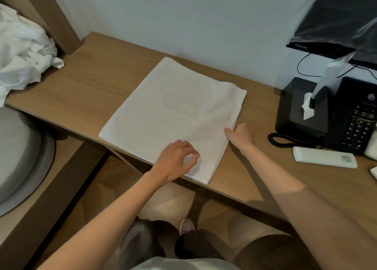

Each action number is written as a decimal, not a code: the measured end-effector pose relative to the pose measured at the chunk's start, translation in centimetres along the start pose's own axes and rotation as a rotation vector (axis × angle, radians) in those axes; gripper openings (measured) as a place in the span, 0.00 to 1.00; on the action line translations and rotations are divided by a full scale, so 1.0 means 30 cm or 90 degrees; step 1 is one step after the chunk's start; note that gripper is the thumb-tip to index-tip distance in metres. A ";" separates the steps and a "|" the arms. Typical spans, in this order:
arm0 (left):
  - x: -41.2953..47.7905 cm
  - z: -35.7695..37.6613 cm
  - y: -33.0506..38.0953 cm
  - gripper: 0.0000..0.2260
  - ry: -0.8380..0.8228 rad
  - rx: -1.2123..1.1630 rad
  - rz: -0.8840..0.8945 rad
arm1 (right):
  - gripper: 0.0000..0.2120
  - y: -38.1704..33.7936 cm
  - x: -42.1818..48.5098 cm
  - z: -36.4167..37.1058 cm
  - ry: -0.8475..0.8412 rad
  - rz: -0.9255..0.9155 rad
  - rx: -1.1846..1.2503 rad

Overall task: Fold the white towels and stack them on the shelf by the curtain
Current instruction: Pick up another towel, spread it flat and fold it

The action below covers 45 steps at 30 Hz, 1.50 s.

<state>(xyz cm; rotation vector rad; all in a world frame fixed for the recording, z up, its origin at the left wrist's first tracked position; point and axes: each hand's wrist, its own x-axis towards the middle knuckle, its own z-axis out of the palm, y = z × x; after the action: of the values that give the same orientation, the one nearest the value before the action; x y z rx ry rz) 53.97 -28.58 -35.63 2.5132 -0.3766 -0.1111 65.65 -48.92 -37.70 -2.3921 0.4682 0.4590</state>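
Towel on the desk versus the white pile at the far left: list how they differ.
The towel lies flat, folded into a neat rectangle; the white pile is crumpled and heaped. The towel sits mid-desk; the pile sits at the desk's left end. The left hand pinches the towel and the right hand touches its edge; nothing touches the pile. Both are white fabric.
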 end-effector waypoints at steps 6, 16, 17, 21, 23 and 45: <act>0.036 -0.006 -0.072 0.21 -0.121 0.149 -0.078 | 0.23 0.000 -0.108 0.097 -0.063 0.012 -0.107; 0.053 -0.046 -0.145 0.20 -0.115 0.226 -0.141 | 0.13 0.053 -0.165 0.038 0.066 0.075 -0.089; 0.058 -0.059 -0.148 0.19 -0.065 0.252 -0.127 | 0.13 0.059 -0.173 0.044 0.087 0.065 -0.068; 0.094 -0.076 -0.175 0.19 -0.022 0.280 -0.032 | 0.30 0.042 -0.208 0.107 0.156 0.063 0.032; 0.125 -0.048 -0.161 0.21 -0.071 0.258 0.025 | 0.33 0.023 -0.247 0.153 0.212 0.076 0.032; 0.113 -0.154 -0.479 0.24 -0.014 0.231 -0.154 | 0.28 0.023 -0.284 0.195 0.286 -0.068 -0.327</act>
<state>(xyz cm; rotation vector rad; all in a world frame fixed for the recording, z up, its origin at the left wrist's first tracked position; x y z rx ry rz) 61.44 -15.73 -39.97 2.9112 -0.1056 -0.1795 56.70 -43.80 -38.62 -3.0170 0.4497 -0.0255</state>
